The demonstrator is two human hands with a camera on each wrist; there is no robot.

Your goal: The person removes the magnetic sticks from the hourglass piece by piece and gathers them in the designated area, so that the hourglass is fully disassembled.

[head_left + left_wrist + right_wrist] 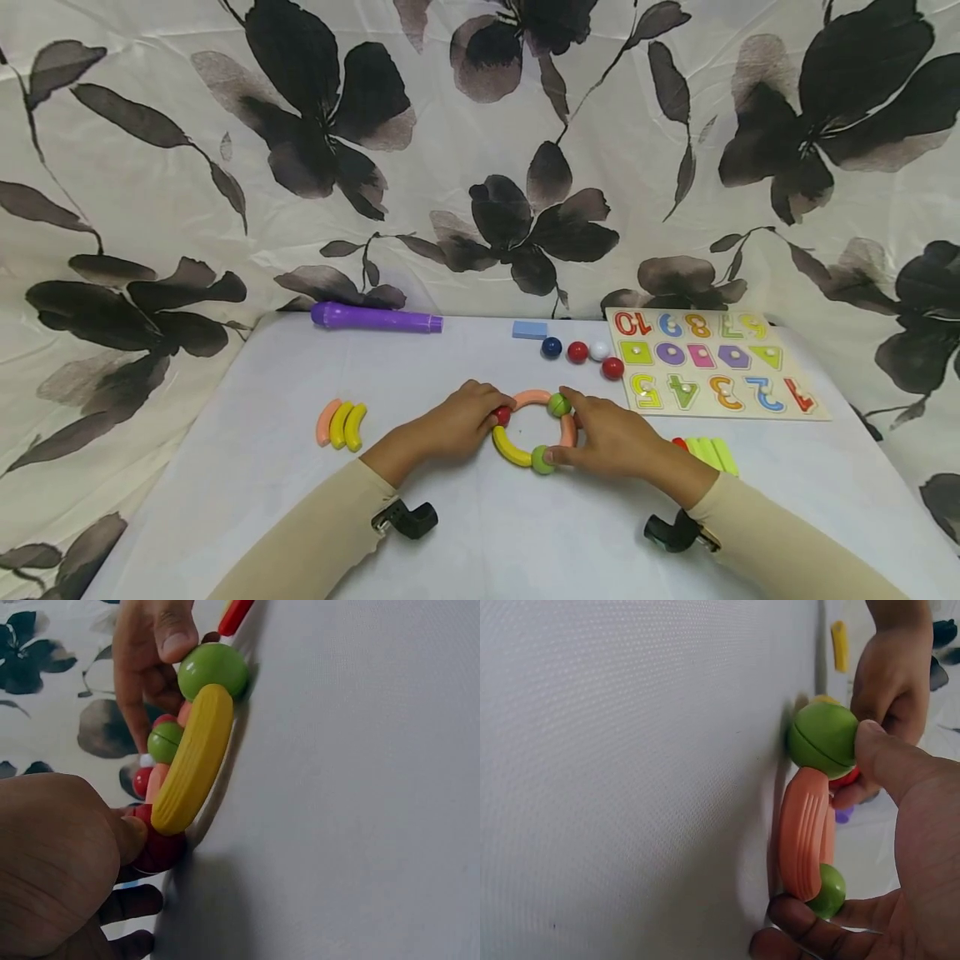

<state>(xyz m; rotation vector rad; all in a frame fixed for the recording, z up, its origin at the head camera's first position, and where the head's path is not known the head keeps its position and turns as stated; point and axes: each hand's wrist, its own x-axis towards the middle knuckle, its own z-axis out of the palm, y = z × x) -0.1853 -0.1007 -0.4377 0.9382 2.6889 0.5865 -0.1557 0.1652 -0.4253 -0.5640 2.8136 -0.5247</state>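
Observation:
A ring of toy balls and curved sticks lies on the white cloth, between both hands. My left hand pinches the red ball at the ring's left side. From there a yellow curved stick runs to the lower green ball. My right hand spans the ring's right side, its thumb on that lower ball and its fingers around the upper green ball. Between the two green balls sits a peach curved stick. Another peach curved stick forms the top.
Left of the ring lie one peach and two yellow curved sticks. Behind are a purple toy microphone, a blue block and several loose balls. A number puzzle board and several light green sticks lie to the right.

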